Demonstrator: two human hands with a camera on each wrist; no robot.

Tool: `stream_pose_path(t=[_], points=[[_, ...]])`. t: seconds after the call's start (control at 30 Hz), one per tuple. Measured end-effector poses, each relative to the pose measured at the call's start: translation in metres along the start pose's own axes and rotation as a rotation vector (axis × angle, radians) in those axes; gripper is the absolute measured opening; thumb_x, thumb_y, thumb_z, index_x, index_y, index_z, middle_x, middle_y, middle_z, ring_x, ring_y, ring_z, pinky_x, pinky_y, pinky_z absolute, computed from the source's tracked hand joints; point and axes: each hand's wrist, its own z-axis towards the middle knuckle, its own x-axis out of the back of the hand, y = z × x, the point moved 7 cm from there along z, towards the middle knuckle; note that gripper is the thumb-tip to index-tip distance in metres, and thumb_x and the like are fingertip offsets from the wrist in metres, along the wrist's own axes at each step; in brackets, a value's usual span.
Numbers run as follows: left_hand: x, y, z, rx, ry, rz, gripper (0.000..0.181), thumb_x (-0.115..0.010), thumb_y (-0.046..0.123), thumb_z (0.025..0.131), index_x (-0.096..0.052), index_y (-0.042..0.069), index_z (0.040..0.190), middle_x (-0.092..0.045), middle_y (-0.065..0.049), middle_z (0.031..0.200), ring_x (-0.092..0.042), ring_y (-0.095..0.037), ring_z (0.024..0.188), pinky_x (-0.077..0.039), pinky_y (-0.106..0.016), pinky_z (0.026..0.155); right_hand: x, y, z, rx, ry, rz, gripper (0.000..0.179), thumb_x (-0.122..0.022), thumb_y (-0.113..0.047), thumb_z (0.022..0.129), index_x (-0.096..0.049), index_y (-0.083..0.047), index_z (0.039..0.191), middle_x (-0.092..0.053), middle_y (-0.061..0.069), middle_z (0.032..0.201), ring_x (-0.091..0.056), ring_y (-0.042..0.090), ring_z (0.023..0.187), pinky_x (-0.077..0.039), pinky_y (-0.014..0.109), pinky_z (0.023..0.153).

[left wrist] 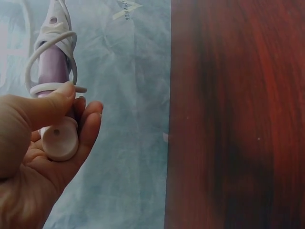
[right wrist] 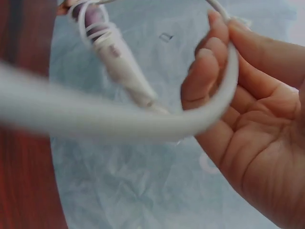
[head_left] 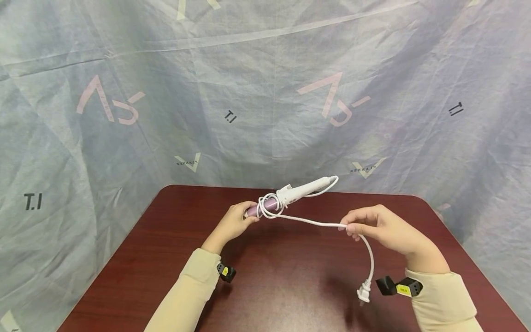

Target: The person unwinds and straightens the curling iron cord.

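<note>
A curling iron [head_left: 307,190] with a white handle and a purple barrel is held up over the table, handle end pointing to the far right. My left hand [head_left: 234,222] grips the barrel's tip; in the left wrist view the thumb lies across the purple barrel [left wrist: 53,67] near its white end cap [left wrist: 60,140]. Loops of white power cord [head_left: 311,222] go loosely round the barrel. To the right, my right hand [head_left: 383,228] pinches the cord between thumb and fingers. Beyond the pinch the cord hangs down to a white plug [head_left: 363,292].
Underneath is a dark red wooden table [head_left: 265,286] with rounded far corners. A grey printed cloth [head_left: 249,92] hangs behind it and along both sides. Each sleeve carries a small black wrist camera, one [head_left: 226,272] at the left cuff and one [head_left: 400,287] at the right.
</note>
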Motion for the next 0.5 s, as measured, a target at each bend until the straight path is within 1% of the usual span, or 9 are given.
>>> stream_pose_path(t=[0.07,0.17,0.23,0.3,0.37,0.5], points=[[-0.002,0.000,-0.001,-0.003,-0.011,0.008,0.034,-0.075,0.008,0.082,-0.065,0.001,0.113,-0.068,-0.011,0.104,-0.059,-0.018,0.086,-0.049,-0.035,0.078,0.005,-0.004,0.003,-0.003,0.054,0.012,0.012,-0.057,-0.004,0.095,-0.068,-0.004,0.100,-0.062,-0.002,0.077,-0.058,0.017,0.069,-0.049,0.029,0.067],[-0.005,0.000,-0.003,-0.009,-0.032,0.009,0.034,-0.075,0.008,0.082,-0.065,0.001,0.114,-0.068,-0.011,0.105,-0.059,-0.017,0.084,-0.050,-0.034,0.077,0.014,-0.007,0.008,-0.040,0.165,0.015,0.013,-0.058,-0.006,0.095,-0.068,0.000,0.101,-0.062,-0.005,0.078,-0.058,0.015,0.069,-0.049,0.027,0.067],[-0.007,0.001,-0.005,-0.017,-0.047,0.004,0.034,-0.075,0.008,0.082,-0.065,0.001,0.114,-0.068,-0.011,0.104,-0.059,-0.016,0.084,-0.050,-0.032,0.075,0.021,-0.007,0.011,-0.068,0.240,0.024,0.014,-0.059,-0.008,0.095,-0.070,-0.001,0.101,-0.063,-0.007,0.077,-0.058,0.012,0.068,-0.049,0.026,0.067],[-0.010,0.001,-0.006,-0.023,-0.065,-0.005,0.034,-0.075,0.008,0.082,-0.065,0.001,0.114,-0.068,-0.011,0.104,-0.058,-0.016,0.083,-0.050,-0.031,0.074,0.027,-0.007,0.014,-0.084,0.306,0.059,0.013,-0.058,-0.008,0.095,-0.071,-0.003,0.097,-0.063,-0.008,0.076,-0.057,0.011,0.068,-0.047,0.024,0.067],[-0.011,0.002,-0.007,-0.032,-0.078,-0.012,0.034,-0.075,0.007,0.082,-0.065,0.001,0.114,-0.068,-0.011,0.103,-0.058,-0.015,0.083,-0.049,-0.030,0.073,0.034,-0.007,0.017,-0.087,0.364,0.110,0.014,-0.059,-0.007,0.095,-0.072,-0.008,0.093,-0.062,-0.008,0.075,-0.055,0.008,0.068,-0.046,0.023,0.067],[-0.013,0.004,-0.010,-0.052,-0.097,-0.006,0.034,-0.075,0.008,0.081,-0.066,0.003,0.113,-0.069,-0.010,0.101,-0.057,-0.014,0.081,-0.048,-0.027,0.073,0.047,-0.004,0.021,-0.085,0.459,0.296,0.016,-0.059,-0.009,0.096,-0.073,-0.013,0.092,-0.064,-0.008,0.079,-0.053,0.006,0.070,-0.046,0.019,0.070]])
